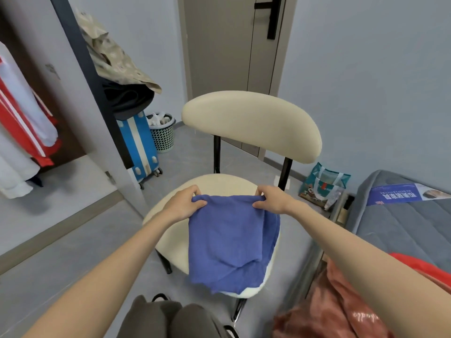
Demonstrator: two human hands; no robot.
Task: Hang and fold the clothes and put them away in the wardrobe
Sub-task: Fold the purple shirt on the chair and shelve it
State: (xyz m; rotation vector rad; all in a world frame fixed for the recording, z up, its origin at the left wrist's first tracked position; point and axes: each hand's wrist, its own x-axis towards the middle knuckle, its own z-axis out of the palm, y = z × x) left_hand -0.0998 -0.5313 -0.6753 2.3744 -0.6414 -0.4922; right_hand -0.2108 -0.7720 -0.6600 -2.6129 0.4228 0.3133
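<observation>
While both hands, left point(186, 203) and right point(272, 200), pinched the blue cloth's point(229, 240) far corners over the chair point(219, 184), folding looked half done; red clothes point(336, 303) waited, some already hung in the wardrobe point(22, 113).

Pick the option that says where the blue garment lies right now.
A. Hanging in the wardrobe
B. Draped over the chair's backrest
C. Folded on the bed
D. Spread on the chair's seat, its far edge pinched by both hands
D: the blue garment lies across the cream chair seat, with the left hand and the right hand each pinching a far corner of it.
</observation>
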